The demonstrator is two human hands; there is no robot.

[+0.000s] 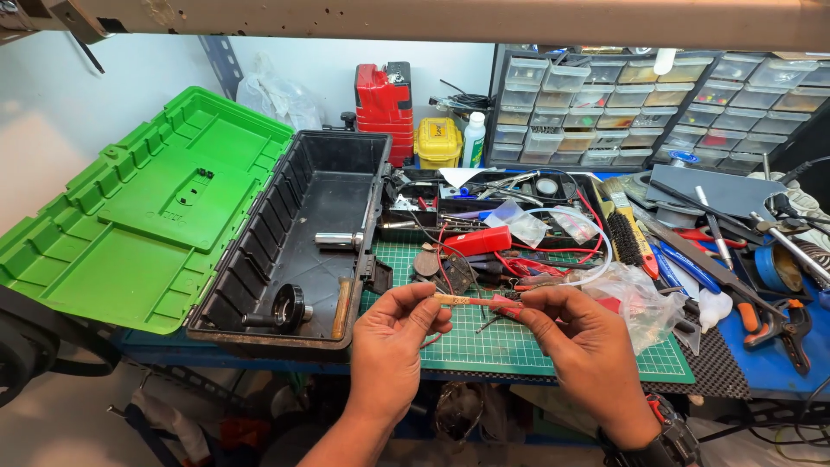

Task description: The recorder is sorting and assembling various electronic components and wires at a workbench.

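Pinched between the fingertips of both hands, a small tan strip with red wires (467, 301) is held level just above a green cutting mat (519, 342); the left hand (393, 342) grips its left end, the right hand (579, 342) its right end. To the left stands an open black toolbox (259, 259) with its green lid (147, 216) laid back, and behind the mat lies a clutter of wires and tools.
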